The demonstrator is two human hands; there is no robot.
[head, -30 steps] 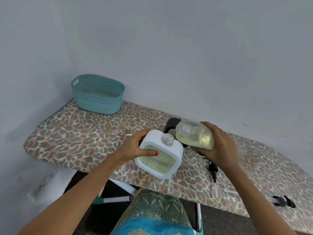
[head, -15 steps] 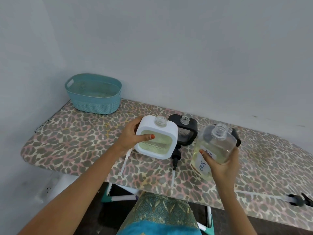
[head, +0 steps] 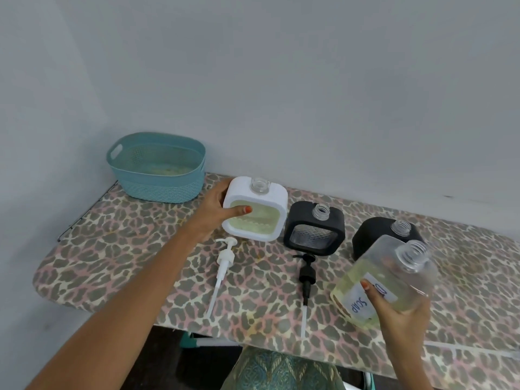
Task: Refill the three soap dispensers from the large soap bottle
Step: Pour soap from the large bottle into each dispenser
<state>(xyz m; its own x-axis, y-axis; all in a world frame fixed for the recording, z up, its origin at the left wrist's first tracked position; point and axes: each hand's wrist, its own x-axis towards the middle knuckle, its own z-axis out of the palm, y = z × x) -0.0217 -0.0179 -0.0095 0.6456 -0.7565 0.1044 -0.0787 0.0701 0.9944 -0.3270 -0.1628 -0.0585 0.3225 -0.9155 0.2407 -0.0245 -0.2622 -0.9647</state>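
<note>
The left hand (head: 216, 212) wraps around the white dispenser (head: 254, 211), thumb across its pale green window, and sets it at the far side of the ironing board (head: 140, 249), just beside the teal basket (head: 157, 170). The right hand (head: 399, 308) grips the large soap bottle (head: 385, 280) low on its labelled body, cap off, neck tilted up and away over the board's near edge, about half full of yellowish soap.

To finish this step well, I judge the white dispenser should be seated flat on the soft cover before the fingers let go, clear of the white pump (head: 223, 260) lying in front of it. The bottle's open neck should stay raised while it travels to the next target, likely the middle black dispenser (head: 313, 228), whose window looks empty; the far black dispenser (head: 385, 232) stands partly behind the bottle. The black pump (head: 306, 274) lies near the bottle's path.

A second ago the bottle was tipped over the white dispenser's mouth, held close to the body; half a second ago it was already upright and the dispenser was moving out toward the board
</note>
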